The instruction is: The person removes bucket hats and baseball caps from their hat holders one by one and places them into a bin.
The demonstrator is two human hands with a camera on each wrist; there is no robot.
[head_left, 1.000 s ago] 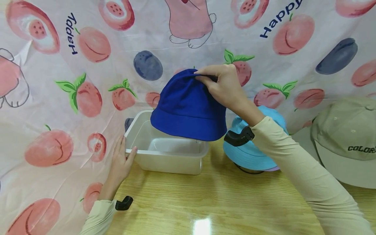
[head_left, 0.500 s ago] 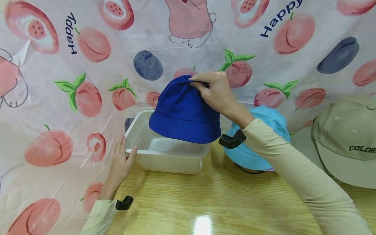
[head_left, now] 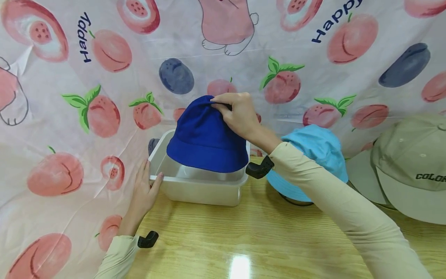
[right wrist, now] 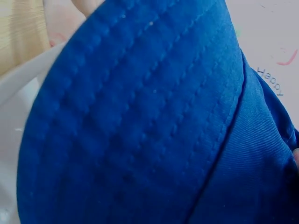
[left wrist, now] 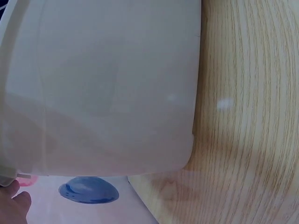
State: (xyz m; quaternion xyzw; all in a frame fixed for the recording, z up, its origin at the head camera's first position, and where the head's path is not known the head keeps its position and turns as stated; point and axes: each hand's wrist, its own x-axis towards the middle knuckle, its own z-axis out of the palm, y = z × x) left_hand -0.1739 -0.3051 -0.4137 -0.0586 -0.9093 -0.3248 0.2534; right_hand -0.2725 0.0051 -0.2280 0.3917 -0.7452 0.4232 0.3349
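A blue bucket hat [head_left: 207, 143] hangs crown up over a white plastic bin [head_left: 202, 193], its brim level with the bin's opening. My right hand [head_left: 238, 116] pinches the top of the crown between thumb and fingers. In the right wrist view the stitched brim of the hat [right wrist: 126, 112] fills most of the picture. My left hand [head_left: 144, 193] rests at the bin's front left corner, fingers straight along the side and thumb at the front rim. The left wrist view shows the bin's outer wall [left wrist: 107, 88] standing on the wood, with fingertips at its rim.
Right of the bin, a light blue bucket hat [head_left: 315, 149] sits on the wooden table [head_left: 195, 240], partly behind my right sleeve. Farther right is a khaki cap [head_left: 411, 162] with dark lettering. A fruit-print cloth [head_left: 216, 69] hangs behind and along the left.
My right hand has moved left and down with the blue bucket hat, bringing it more squarely over the bin. The left hand stays at the bin's corner.
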